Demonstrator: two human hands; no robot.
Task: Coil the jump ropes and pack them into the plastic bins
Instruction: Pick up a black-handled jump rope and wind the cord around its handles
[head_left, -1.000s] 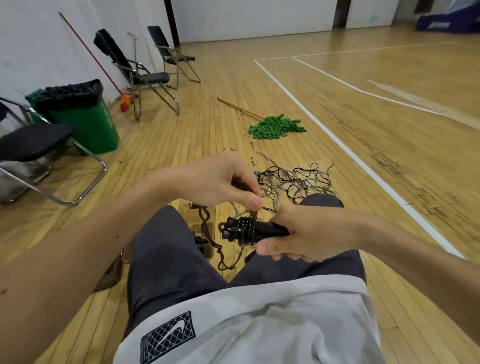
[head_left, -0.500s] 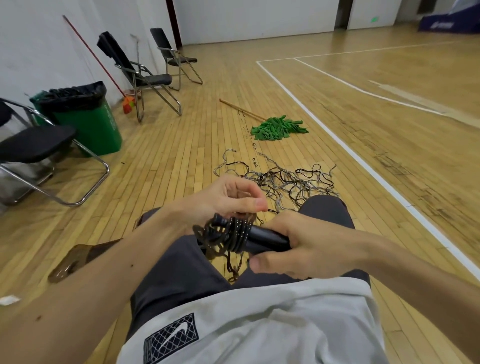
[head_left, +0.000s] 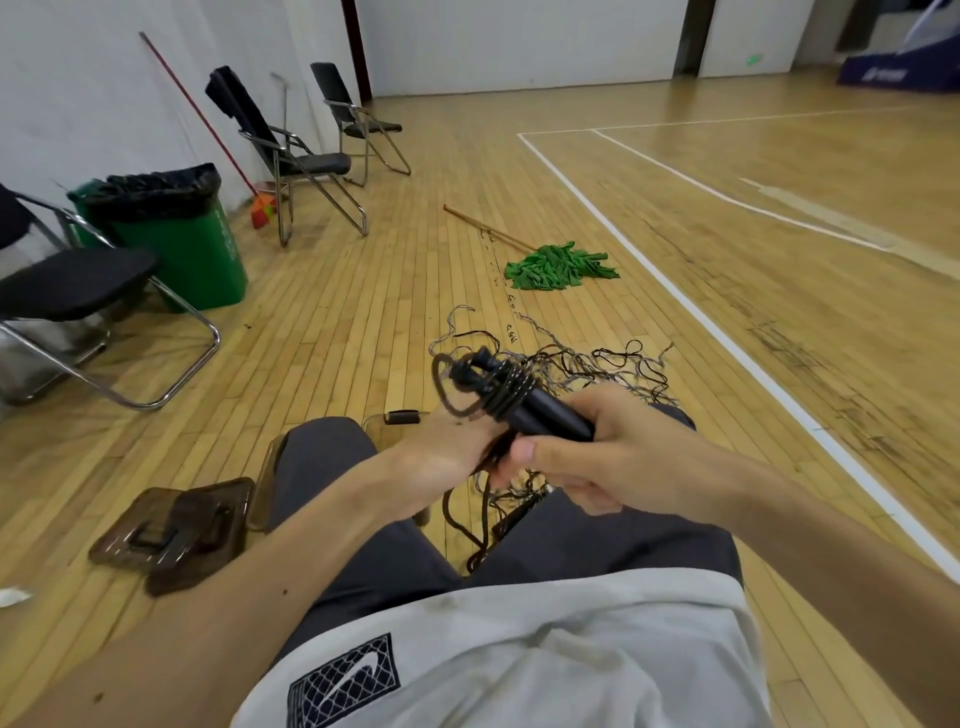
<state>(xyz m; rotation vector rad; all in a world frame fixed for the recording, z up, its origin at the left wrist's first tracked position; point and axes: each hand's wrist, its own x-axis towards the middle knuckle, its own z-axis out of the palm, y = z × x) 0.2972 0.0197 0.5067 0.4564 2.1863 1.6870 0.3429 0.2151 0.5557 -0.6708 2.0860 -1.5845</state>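
Note:
A black jump rope (head_left: 511, 397) has its cord wound around its two handles near their far end, with one loop sticking out to the left. My right hand (head_left: 602, 447) grips the handles. My left hand (head_left: 447, 452) sits just under the bundle, fingers closed on the dark cord that hangs from it between my knees. A tangle of more ropes (head_left: 587, 369) lies on the floor just beyond my hands. A clear brown plastic bin (head_left: 387, 423) stands by my left knee, mostly hidden by leg and hand.
Two brown bin lids (head_left: 176, 530) lie on the wood floor at my left. Folding chairs (head_left: 78, 291) and a green trash bin (head_left: 176, 228) stand along the left wall. A green mop (head_left: 558, 265) lies ahead. A white court line (head_left: 727, 338) runs on the right.
My left hand dropped from above the handles to beneath them, carrying cord around. The bundle rose and tilted upward. The view shifted, bringing the lids on the left into sight.

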